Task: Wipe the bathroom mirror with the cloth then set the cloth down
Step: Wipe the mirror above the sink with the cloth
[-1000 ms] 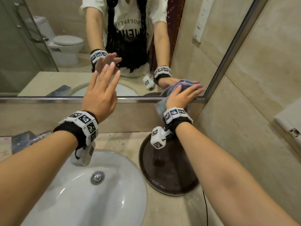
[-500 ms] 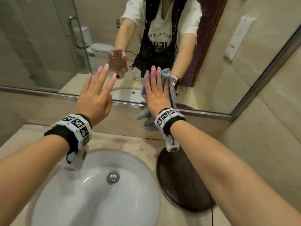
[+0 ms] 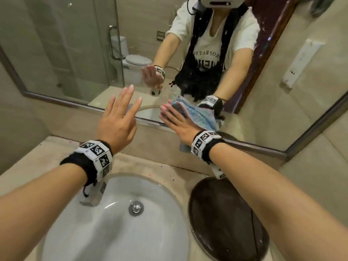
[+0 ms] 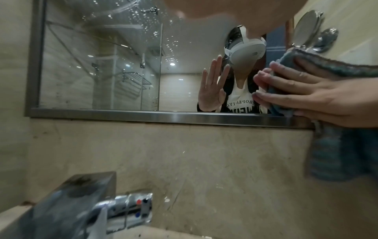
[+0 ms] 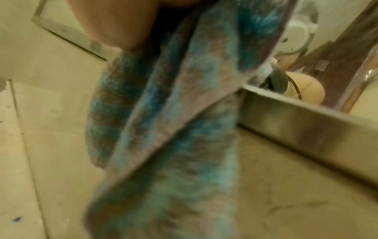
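Note:
The mirror (image 3: 75,53) fills the wall above the counter, and water drops speckle its upper glass (image 4: 143,24). My right hand (image 3: 175,121) lies flat with straight fingers and presses a blue cloth (image 3: 202,117) against the glass at the lower frame. The cloth's loose end hangs below the frame (image 4: 335,155) and fills the right wrist view (image 5: 174,129). My left hand (image 3: 122,110) is raised in front of the mirror with its fingers spread, holding nothing. I cannot tell whether it touches the glass.
Below my arms lies a white sink basin (image 3: 113,232) with a chrome drain (image 3: 136,208) and a faucet (image 4: 92,210). A dark round tray (image 3: 226,223) rests on the beige counter at the right. A tiled wall closes the right side.
My right hand has slid the cloth left from the mirror's lower right corner along the bottom edge, and its fingers now point up and to the left. The left hand stays raised and open.

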The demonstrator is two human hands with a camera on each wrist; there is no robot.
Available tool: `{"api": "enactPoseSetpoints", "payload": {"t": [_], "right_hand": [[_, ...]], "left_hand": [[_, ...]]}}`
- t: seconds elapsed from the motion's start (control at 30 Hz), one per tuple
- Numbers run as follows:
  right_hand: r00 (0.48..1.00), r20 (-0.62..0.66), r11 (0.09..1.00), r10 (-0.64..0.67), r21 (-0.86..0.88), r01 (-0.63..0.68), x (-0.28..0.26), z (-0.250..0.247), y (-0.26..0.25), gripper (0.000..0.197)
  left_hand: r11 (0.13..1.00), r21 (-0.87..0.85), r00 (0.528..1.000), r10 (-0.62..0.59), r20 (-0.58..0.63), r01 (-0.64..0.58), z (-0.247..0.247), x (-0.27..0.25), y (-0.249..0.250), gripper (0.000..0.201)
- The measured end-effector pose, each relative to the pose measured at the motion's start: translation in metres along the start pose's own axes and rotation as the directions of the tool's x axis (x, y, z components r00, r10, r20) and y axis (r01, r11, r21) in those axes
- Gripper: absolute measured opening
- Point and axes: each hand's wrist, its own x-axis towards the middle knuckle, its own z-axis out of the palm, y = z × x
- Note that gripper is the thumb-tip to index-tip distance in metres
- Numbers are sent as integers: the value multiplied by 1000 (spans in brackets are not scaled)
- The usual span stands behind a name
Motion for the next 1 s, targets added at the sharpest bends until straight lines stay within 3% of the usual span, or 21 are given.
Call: {"api": "enactPoseSetpoints", "payload": {"t": [0.07, 0.23, 0.37, 0.53, 0.63, 0.7, 0.8, 0.9, 1.0], "right_hand": [[998, 51, 997, -36, -65, 39, 1, 6, -3, 66], [962, 151, 970, -230, -40, 238, 25, -16, 11, 58], [992, 87, 995, -95, 35, 92, 69, -16, -7, 51], [979, -27, 979, -202, 13, 202, 144, -20, -22, 59], [985, -153, 946, -78, -323, 25, 198, -32, -27, 60], [978, -203, 904, 35, -410, -118, 233, -50, -34, 56], [957, -232, 875, 173, -411, -257, 282, -74, -44, 61], [883, -330, 839, 334, -323, -438, 318, -100, -43, 69], [828, -420, 846, 372, -214, -489, 338, -130, -34, 72]], "left_hand": [[1000, 4, 1000, -21, 12, 21, -1, -10, -9, 56], [999, -6, 999, -44, 19, 44, -3, -24, -43, 56], [999, -51, 999, -8, -51, 5, -15, -16, -82, 56], [998, -60, 993, 2, -118, -9, -30, -2, -170, 57], [999, -45, 989, -10, -145, 4, -40, 6, -225, 59], [1000, -27, 986, -1, -164, -3, -47, 16, -252, 58], [1000, -6, 974, -16, -224, 15, -60, 34, -283, 57], [998, -33, 954, -58, -293, 51, -75, 55, -310, 57], [995, -48, 941, -96, -325, 85, -93, 74, -331, 58]]}}
